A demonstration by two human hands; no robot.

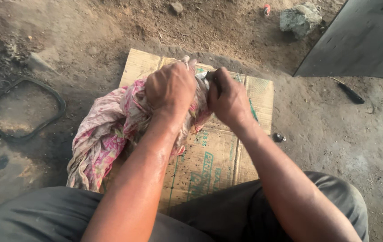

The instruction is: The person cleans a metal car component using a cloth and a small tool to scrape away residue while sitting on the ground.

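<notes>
grey trousers [43, 215] fill the bottom of the view, knees apart, and both bare forearms reach out between them. the left hand [170, 87] is clenched over a bunched-up floral cloth [106, 134], pink and cream, fingers wrapped down tight so the fabric is gathered under the palm; it looks held that way to steady whatever is wrapped inside. the right hand [228, 98] sits just beside it, touching the same bundle, fingers curled closed around something small and dark at the top of the cloth. i cannot tell what that thing is; only a sliver shows between thumb and knuckles.

the rest of the cloth trails loose to the person's left, spilling off a flattened piece of cardboard [218, 157] that lies on the dirt floor, probably laid there to keep the work off the ground. a dark rubber ring [61, 105] lies on the dirt well off to the left, a rough stone [299, 19] sits far ahead, near a grey metal sheet [361, 40], and a thin dark tool [350, 93] lies on the ground below that sheet.
</notes>
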